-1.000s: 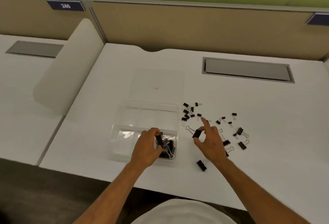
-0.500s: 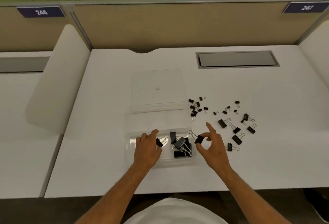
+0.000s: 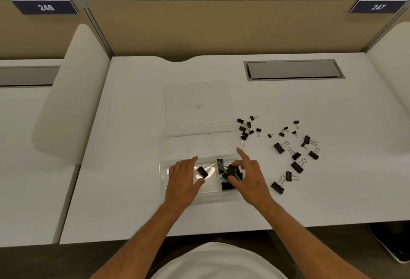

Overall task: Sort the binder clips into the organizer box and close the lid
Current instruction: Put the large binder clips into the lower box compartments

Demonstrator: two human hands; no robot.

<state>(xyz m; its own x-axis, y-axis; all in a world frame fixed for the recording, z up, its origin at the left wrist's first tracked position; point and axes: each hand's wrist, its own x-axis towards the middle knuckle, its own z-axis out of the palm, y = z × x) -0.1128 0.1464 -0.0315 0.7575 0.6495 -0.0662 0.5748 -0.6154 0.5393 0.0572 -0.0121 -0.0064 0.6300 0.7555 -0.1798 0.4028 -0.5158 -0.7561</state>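
1. My right hand (image 3: 248, 178) pinches a large binder clip (image 3: 230, 171) between thumb and finger; half a second ago it hung right of the organizer box (image 3: 165, 181), now it's above the box's clip pile (image 3: 227, 184).
2. My left hand (image 3: 183, 177), fingers relaxed, has let go of another clip (image 3: 203, 171); that clip's wire handles point toward upper right.
3. The lid (image 3: 197, 101) lies flat behind the box; loose clips (image 3: 288, 150) crowd the white desk (image 3: 133, 123) at right, with room at left.

You have 2 hands (image 3: 184, 178) over 1 clear organizer box (image 3: 165, 190), 1 open lid (image 3: 197, 99). Loose on worktop (image 3: 133, 123): 7 large binder clips (image 3: 279, 147), roughly 16 small binder clips (image 3: 258, 131). 2 number plates (image 3: 45, 7).
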